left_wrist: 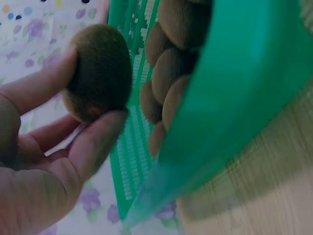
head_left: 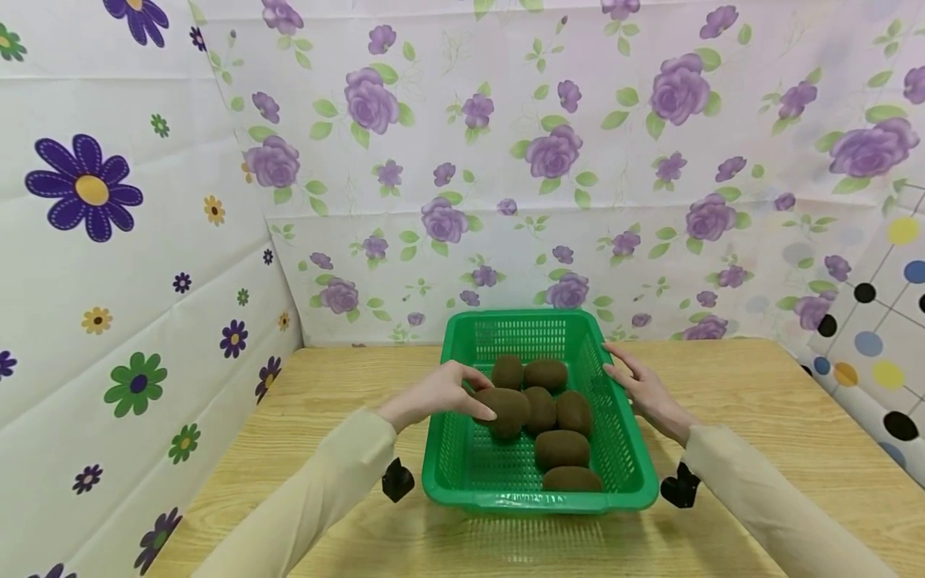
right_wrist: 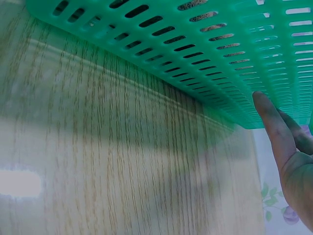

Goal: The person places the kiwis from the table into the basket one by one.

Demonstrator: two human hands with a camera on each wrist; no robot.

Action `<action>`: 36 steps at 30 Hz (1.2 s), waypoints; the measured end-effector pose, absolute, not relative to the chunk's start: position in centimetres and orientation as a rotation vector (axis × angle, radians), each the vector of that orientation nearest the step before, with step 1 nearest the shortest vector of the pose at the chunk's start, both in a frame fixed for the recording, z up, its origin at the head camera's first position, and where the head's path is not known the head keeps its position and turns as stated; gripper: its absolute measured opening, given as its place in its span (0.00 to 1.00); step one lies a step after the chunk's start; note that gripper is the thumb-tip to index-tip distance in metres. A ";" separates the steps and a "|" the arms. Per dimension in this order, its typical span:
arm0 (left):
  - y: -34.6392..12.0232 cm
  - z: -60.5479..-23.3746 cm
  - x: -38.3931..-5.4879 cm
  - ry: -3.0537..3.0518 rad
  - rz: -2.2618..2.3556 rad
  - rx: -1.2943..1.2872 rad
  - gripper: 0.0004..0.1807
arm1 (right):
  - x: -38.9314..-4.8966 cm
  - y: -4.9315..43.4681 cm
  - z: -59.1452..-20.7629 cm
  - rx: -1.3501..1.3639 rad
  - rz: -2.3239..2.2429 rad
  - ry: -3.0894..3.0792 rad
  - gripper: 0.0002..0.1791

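Note:
A brown fuzzy kiwi (left_wrist: 100, 73) is pinched between the thumb and fingers of my left hand (head_left: 446, 392). In the head view this kiwi (head_left: 506, 408) is over the left part of a green plastic basket (head_left: 538, 502). Several other kiwis (head_left: 562, 450) lie in the basket, mostly toward its middle and right side. My right hand (head_left: 646, 393) touches the basket's right rim with extended fingers. The right wrist view has that hand (right_wrist: 293, 161) against the slotted outer wall (right_wrist: 195, 54).
The basket stands on a light wood-grain table (head_left: 347, 393). Behind it hangs a cloth with purple roses (head_left: 448, 160); another flowered cloth (head_left: 144, 281) covers the left side. A dotted cloth (head_left: 882, 337) is at the right.

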State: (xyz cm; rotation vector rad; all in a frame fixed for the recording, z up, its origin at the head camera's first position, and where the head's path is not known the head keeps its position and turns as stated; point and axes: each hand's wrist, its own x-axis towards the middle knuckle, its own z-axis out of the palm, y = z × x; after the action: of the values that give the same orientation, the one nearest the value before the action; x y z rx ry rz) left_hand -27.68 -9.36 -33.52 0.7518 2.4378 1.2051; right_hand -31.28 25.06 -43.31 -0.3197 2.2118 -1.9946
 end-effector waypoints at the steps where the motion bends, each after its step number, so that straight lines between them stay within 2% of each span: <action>1: -9.1 -33.6 -27.6 2.420 1.203 0.735 0.18 | -31.3 25.1 -43.3 -0.324 -1.995 2.213 0.34; 15: -7.2 -34.1 -28.2 2.170 1.342 0.421 0.21 | -31.2 25.1 -43.2 -0.344 -2.001 2.205 0.34; 21: -6.8 -33.9 -29.0 2.165 1.391 0.400 0.22 | -31.4 25.2 -43.4 -0.346 -2.005 2.202 0.34; 36: -5.7 -36.3 -29.5 2.193 1.274 0.328 0.20 | -31.2 25.1 -43.2 -0.352 -1.997 2.207 0.35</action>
State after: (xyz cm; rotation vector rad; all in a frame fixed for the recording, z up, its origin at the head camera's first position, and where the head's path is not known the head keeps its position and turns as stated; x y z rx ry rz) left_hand -29.53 -5.74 -36.31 0.3283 2.1931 1.2740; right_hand -31.16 25.09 -43.22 -0.3522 2.2072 -1.9972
